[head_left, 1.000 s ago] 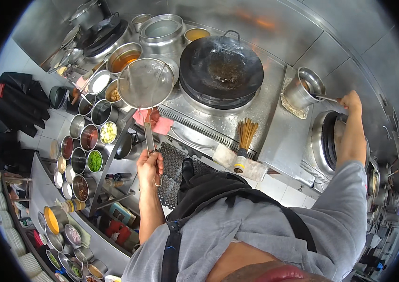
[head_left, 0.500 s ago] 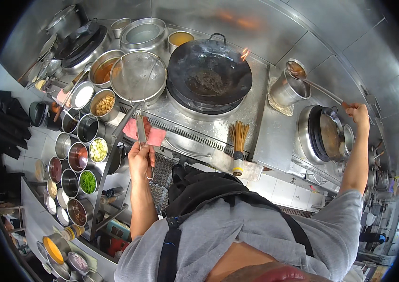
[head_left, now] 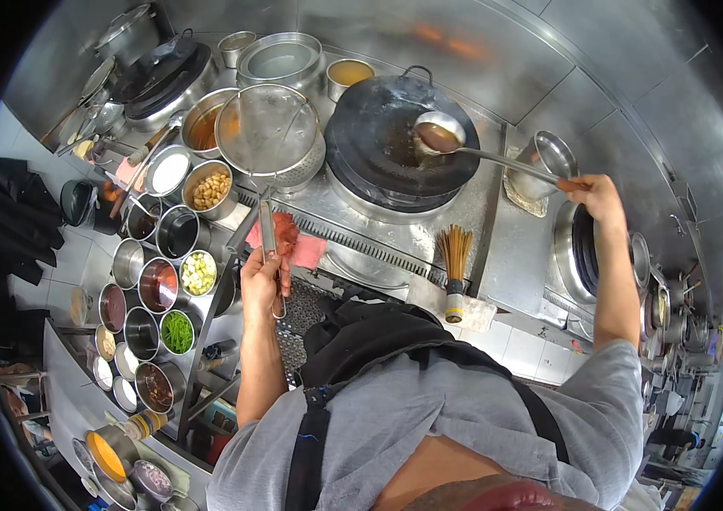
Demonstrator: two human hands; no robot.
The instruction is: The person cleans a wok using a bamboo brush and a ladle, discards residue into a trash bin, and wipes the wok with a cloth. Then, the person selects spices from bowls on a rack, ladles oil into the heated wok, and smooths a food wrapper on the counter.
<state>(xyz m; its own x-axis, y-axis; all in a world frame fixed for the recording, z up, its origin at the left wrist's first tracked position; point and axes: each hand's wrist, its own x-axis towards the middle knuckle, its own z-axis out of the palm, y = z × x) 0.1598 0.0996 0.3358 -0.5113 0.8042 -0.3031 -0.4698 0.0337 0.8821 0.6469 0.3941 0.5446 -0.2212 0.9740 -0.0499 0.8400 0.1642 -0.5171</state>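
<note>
My right hand is closed round the handle of a long ladle. Its bowl, with brown liquid in it, hangs over the right half of a black wok on the burner. Where the bowl's lower edge meets the wok, I cannot tell whether they touch. My left hand grips the flat metal handle of a round wire strainer. That strainer lies on top of a perforated metal bowl, left of the wok. Beside the left hand, a pink cloth hangs at the stove's front edge.
A bamboo brush stands at the stove's front edge. To the right is a tall metal pot. Several ingredient containers fill the left side, among them chopped greens and fried cubes. A pot of yellowish liquid sits behind the wok.
My right hand has swung left, bringing the ladle from the tall metal pot to over the wok. The flame at the wok's rim and the dark shreds in it no longer show. My left hand keeps its grip.
</note>
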